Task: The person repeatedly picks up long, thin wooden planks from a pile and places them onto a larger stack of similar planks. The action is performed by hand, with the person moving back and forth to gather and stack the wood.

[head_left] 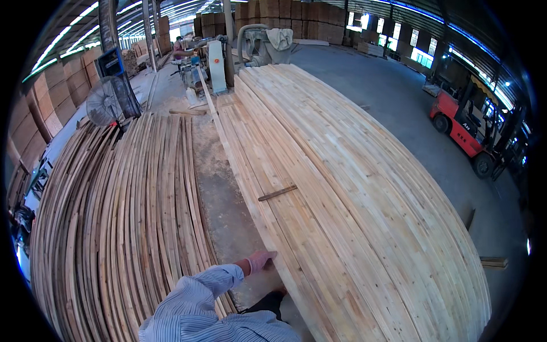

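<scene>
The left hand [261, 261] meets the edge of a long pale board [263, 219] just to its right, clamped or loose I cannot tell, with smooth stacked boards [364, 188] farther right seemingly finished and rough strips [137, 216] leftward apparently remaining.

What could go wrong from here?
1. Left hand is at the edge of the long pale wooden strip; a rough edge could snag or pinch its fingers.
2. Short dark wooden stick lies across the pale wooden boards; if loose, it might get knocked or catch.
3. Tan sawdust on the grey floor may make footing slippery.
</scene>
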Available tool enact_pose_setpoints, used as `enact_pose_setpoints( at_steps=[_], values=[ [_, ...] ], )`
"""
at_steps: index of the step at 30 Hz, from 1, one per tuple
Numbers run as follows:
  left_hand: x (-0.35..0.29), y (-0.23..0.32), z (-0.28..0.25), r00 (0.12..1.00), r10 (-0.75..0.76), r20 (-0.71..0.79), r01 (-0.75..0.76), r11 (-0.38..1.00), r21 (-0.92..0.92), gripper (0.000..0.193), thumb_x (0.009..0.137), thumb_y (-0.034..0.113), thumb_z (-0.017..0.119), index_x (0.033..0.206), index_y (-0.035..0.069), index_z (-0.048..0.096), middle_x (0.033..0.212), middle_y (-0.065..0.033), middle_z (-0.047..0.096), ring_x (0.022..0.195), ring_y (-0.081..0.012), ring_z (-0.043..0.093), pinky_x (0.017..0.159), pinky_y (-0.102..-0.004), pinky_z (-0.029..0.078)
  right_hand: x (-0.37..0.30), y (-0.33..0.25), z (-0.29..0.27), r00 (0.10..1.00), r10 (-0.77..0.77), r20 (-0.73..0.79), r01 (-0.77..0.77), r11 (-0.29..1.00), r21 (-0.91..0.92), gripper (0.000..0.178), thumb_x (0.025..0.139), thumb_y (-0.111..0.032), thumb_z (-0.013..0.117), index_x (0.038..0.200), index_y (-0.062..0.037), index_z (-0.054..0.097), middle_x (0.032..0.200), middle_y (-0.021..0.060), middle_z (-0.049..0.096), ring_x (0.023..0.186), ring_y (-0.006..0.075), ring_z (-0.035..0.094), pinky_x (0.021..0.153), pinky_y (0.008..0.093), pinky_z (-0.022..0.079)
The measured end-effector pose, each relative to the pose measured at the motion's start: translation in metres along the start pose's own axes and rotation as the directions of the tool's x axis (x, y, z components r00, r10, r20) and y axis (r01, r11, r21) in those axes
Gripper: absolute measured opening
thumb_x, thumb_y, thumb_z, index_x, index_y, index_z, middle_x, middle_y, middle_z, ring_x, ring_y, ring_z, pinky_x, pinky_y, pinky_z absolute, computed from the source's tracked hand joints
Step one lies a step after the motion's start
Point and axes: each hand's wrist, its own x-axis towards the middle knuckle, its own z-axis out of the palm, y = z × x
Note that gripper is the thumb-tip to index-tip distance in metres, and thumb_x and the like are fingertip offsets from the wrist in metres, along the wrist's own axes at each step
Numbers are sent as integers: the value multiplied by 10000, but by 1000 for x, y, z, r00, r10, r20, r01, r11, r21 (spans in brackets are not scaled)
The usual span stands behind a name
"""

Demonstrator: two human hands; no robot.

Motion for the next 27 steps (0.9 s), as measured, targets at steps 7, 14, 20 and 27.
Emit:
enact_pose_setpoints(
  at_steps=[7,14,20,27],
  values=[
    [41,47,-35,997,-78,-17,70,954,-292,426,958,446,615,1260,147,591,1139,-35,680,1030,-221,647,898,-405,510,24,-188,-34,991,-136,-8,136,983,120,675,902,-635,514,979,1,725,895,258,705,885,430,673,787,497,517],
    [-36,-110,19,658,-185,730,508,825,-248,210,1020,287,494,1085,108,580,922,-64,606,861,-220,596,759,-379,495,109,-300,33,971,-84,222,74,996,50,812,844,-747,443,1086,-26,729,1052,235,713,1045,394,665,941,458,493],
    [-66,-100,116,712,-452,537,585,805,-98,218,988,251,516,1093,76,594,993,-89,619,954,-263,611,887,-433,505,126,-380,29,921,-384,60,350,887,302,654,874,-632,541,1079,-34,711,1075,225,704,1043,379,666,914,454,513],
    [21,-89,23,957,-249,152,286,898,-334,375,973,346,564,1242,87,595,1241,-128,640,1158,-333,598,986,-560,498,177,-343,36,917,-332,-221,382,889,252,440,877,-404,676,1154,-62,688,1087,202,703,1039,386,652,916,473,507]
  ],
)
